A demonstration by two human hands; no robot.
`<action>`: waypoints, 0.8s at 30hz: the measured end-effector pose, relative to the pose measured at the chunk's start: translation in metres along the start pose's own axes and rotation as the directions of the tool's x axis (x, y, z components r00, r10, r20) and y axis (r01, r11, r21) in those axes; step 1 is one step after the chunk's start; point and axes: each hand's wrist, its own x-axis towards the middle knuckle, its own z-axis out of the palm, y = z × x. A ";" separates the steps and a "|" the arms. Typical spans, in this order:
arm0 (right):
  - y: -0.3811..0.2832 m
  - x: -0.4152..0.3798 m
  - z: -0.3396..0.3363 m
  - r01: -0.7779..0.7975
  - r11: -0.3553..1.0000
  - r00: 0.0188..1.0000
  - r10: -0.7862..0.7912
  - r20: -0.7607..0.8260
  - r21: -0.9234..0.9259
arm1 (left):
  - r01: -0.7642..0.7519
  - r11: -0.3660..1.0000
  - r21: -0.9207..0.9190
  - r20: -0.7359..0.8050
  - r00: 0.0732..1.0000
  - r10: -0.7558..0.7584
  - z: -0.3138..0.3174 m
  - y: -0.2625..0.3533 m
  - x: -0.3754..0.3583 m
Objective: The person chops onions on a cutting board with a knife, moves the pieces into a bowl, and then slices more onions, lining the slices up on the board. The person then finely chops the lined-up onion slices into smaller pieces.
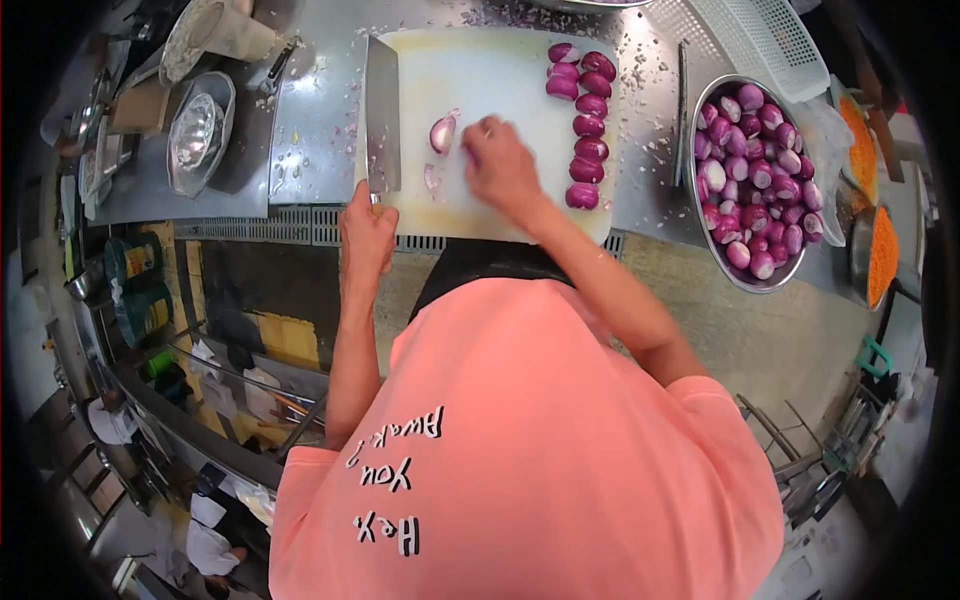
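My left hand (370, 238) is wrapped round the handle of a cleaver (383, 115). The cleaver's broad blade lies along the left side of a white cutting board (490, 70), pointing away from me. My right hand (500, 170) is over the middle of the board with its fingers curled and slightly blurred; whether anything is in them is hidden. Just left of those fingers sits a piece of purple onion (442, 135), with a small scrap of skin (431, 178) below it. Peeled purple onions (589, 150) stand in rows along the board's right side.
Right of the board, a long thin metal tool (682, 110) lies beside a steel bowl (748, 283) full of peeled onions. Behind it is a white perforated basket (765, 40). Orange shreds (882, 260) fill a container far right. A small knife (280, 65) and bagged metal dish (200, 135) lie left.
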 end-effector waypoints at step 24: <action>-0.006 -0.012 -0.004 0.068 0.971 0.980 -0.108 0.166 0.230 | -0.153 0.962 0.227 0.068 0.988 0.141 -0.009 0.013 -0.016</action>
